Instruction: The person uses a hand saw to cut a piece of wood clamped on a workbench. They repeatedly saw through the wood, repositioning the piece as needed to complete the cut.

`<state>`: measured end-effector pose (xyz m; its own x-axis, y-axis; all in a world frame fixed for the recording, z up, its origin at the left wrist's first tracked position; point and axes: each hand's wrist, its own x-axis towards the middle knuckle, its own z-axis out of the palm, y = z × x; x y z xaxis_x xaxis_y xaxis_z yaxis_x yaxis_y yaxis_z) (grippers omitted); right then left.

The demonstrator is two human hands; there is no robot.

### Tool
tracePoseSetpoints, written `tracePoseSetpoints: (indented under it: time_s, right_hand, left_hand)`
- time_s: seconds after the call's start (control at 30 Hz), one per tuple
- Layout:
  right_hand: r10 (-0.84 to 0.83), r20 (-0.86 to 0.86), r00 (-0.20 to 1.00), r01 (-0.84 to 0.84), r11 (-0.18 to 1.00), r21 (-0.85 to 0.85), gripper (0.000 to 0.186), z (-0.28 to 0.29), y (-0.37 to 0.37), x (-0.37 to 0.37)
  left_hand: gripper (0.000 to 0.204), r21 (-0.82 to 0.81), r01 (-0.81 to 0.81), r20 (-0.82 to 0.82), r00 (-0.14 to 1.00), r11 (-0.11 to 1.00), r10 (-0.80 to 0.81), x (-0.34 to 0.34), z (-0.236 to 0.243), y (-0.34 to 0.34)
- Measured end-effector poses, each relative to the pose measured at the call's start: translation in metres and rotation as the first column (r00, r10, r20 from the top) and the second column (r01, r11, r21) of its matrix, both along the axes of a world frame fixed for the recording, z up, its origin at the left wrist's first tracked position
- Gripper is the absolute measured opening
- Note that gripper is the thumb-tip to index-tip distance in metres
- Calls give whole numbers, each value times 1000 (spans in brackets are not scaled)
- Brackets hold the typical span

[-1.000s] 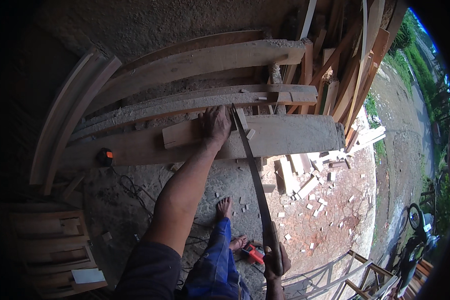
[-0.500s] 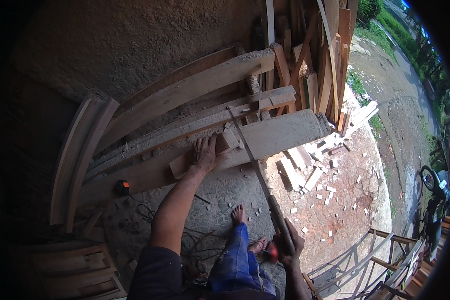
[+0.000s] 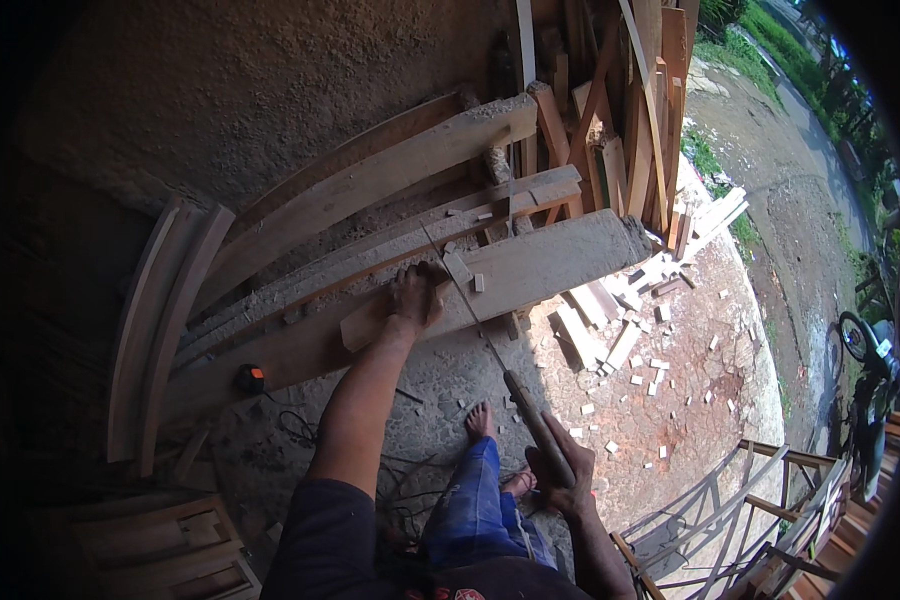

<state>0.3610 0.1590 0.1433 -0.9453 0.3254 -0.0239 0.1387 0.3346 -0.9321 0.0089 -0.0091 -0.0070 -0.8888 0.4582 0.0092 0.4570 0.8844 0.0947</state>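
My left hand (image 3: 413, 298) presses down on a short wooden block (image 3: 366, 318), its fingers curled over the far end. The block lies on a wide plank (image 3: 560, 262). In my right hand (image 3: 567, 468) is the long handle of a handsaw (image 3: 467, 300). Its thin blade slants up to the left across the plank, just right of my left fingers and the block's end. I cannot tell whether the teeth touch the block. Two small wood offcuts (image 3: 479, 284) lie on the plank close to the blade.
More long planks (image 3: 370, 170) run behind, along the rough wall. Upright boards (image 3: 650, 120) lean at the back right. Small offcuts (image 3: 625, 345) litter the ground at right. An orange and black tape measure (image 3: 250, 378) sits at the plank's left. Cables lie near my feet.
The saw has shifted left, its blade now closer to my left hand and seen more edge-on. My right hand has moved slightly up and left. My left hand stays on the block.
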Motion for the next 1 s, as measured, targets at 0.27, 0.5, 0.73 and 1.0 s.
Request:
tracePoseSetpoints:
  time_s: [0.27,0.5,0.73,1.0]
  right_hand:
    - [31,36,999,-33,998,50,60,18,13,-14]
    - [41,62,997,-42,999,21,59,13,18,-17]
    - [53,17,998,-53,999,-3,56,0,13,-71]
    - [61,15,998,-61,997,46,59,4,20,1]
  left_hand:
    - [46,-103,22,44,999,994,-18,-3,-1,-2]
    - [41,-112,9,30,1000,994,-6,3,6,0]
    - [45,-100,63,50,997,993,-58,-5,14,1]
    - [48,-30,3,32,1000,1000,-2,-10,16,-8]
